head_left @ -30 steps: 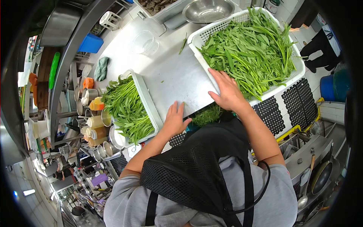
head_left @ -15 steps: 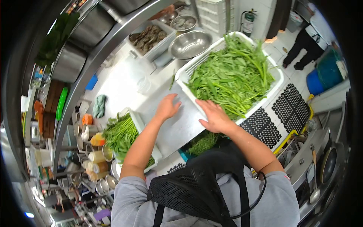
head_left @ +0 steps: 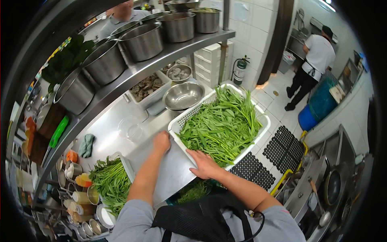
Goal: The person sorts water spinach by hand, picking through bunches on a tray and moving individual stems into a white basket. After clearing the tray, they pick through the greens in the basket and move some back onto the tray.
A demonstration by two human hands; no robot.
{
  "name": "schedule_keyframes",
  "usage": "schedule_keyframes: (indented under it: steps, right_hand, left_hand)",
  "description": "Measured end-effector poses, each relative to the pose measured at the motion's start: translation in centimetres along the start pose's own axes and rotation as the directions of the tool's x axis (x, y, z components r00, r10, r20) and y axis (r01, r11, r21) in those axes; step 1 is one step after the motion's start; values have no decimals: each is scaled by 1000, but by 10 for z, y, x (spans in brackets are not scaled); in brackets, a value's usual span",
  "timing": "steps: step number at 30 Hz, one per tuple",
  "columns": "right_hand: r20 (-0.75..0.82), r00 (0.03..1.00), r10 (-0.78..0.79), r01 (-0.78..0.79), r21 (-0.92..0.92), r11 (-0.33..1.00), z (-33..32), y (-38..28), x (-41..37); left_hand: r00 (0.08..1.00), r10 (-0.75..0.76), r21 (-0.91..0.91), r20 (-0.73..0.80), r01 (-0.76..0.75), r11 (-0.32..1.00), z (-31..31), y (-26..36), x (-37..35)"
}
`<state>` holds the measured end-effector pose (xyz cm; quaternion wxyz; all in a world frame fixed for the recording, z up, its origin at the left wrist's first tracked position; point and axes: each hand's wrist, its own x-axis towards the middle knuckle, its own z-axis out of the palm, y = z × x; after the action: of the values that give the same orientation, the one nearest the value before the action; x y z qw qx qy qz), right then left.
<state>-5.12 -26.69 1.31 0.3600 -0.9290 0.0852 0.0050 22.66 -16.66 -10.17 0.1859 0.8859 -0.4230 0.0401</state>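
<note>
A white plastic basket (head_left: pixel 264 128) heaped with leafy green stalks (head_left: pixel 219 131) stands at the right end of the steel counter (head_left: pixel 171 177). My right hand (head_left: pixel 204 164) rests at its near left corner, fingers stretched over the rim and thumb apart. Just left of the basket, my left hand (head_left: pixel 162 142) is down on the counter with its fingers curled closed; whatever they hold is hidden. A second white container (head_left: pixel 127 167) with more long-stemmed greens (head_left: pixel 111 183) sits left of my left forearm. Under the counter edge, finer greens (head_left: pixel 194 191) show in part.
Beyond the basket stand a steel bowl (head_left: pixel 184 96) and a tub of dark shellfish-like pieces (head_left: pixel 147 88). Steel pots (head_left: pixel 142 42) line the shelf above. A clear round container (head_left: pixel 133 131) and green cloth (head_left: pixel 86 146) lie on the counter. A person (head_left: pixel 318 52) stands back right.
My view has tilted up, showing more of the shelf. My left hand has reached forward to the counter beside the basket and closed; a loose green sprig there is out of sight. My right hand stays on the rim.
</note>
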Motion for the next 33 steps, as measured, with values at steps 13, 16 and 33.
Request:
schedule_keyframes:
  steps: [13,16,33]
  right_hand:
    - [15,1000,-1,2,-13,1000,-1,-1,3]
    - [14,1000,-3,4,-13,1000,-2,-3,1]
    - [-252,957,-143,236,389,891,-105,19,-3]
  left_hand:
    - [984,165,-221,62,-148,964,-49,119,-206]
    - [976,206,-239,70,-184,954,-62,132,-231]
    - [995,104,-207,-4,-102,973,-61,122,-261]
